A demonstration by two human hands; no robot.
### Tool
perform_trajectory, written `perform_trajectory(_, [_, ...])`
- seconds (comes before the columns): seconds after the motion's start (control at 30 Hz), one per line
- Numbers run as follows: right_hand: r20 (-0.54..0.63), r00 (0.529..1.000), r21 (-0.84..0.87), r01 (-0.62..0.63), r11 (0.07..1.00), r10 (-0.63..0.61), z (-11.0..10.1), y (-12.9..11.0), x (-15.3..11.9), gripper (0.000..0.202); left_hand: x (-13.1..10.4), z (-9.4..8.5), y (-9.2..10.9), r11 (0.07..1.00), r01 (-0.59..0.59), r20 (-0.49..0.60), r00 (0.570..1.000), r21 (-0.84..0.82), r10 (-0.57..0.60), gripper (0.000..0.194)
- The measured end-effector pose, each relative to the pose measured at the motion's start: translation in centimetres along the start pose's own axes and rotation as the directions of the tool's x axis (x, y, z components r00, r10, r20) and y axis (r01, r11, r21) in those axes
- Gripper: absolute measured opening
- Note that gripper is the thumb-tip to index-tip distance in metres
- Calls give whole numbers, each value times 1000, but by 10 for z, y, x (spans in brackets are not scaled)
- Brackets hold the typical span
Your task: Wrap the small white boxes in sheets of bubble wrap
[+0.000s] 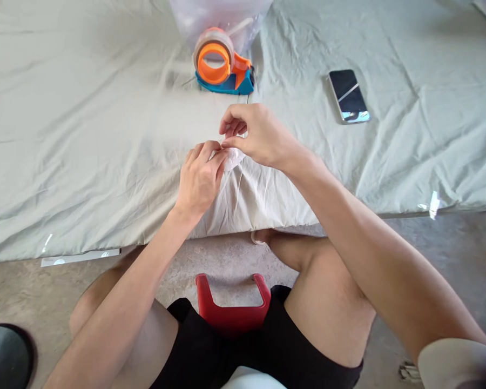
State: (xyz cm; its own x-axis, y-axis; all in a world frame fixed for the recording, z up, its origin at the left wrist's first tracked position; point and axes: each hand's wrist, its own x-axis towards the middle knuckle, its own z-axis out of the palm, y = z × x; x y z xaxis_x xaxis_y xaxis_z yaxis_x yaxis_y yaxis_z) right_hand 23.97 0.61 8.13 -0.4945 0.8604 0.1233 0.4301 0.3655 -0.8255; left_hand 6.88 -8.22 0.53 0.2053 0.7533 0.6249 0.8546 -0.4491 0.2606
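Observation:
Near the front edge of the cloth-covered surface (105,178), both hands meet over a small, crumpled, translucent plastic bag (234,159). My left hand (200,174) is closed, its thumb and fingertips gripping the bag's upper left side. From the right, my right hand (256,132) pinches thumb to fingertips at the bag's top, with the other fingers curled. What the bag may contain cannot be made out. Just beyond the hands stands a tape dispenser (243,70), orange and blue, loaded with a roll of tape.
Behind the dispenser sits a large translucent plastic bag (222,16). A phone (348,96) lies to the right on the wrinkled cloth. Bits of clear tape (434,205) cling to the front edge. Below are a red stool (235,317) between my legs and a dark round object (6,356).

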Motion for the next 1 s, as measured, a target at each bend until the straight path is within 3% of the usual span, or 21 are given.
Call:
perform_trajectory(0.27, [26,999,34,-34,999,33,-1,8,7,38,-2,-3,-6,1000,-29,20,999,1,28,30])
perform_trajectory(0.57, [1,998,29,-55,998,55,6,10,4,33,1,-7,-6,1000,-22,49,999,21,21,32])
perform_trajectory(0.7, [-3,998,-5,-55,998,55,9,12,3,32,4,-11,-3,997,56,63,997,-55,-53,22])
perform_trajectory(0.8, [-25,999,-16,-49,999,49,11,14,2,32,7,-13,-1,991,109,63,993,-77,-104,31])
perform_trajectory(1.0, [-49,998,14,-26,1000,26,14,17,2,33,12,-15,-3,995,92,97,991,-31,-89,22])
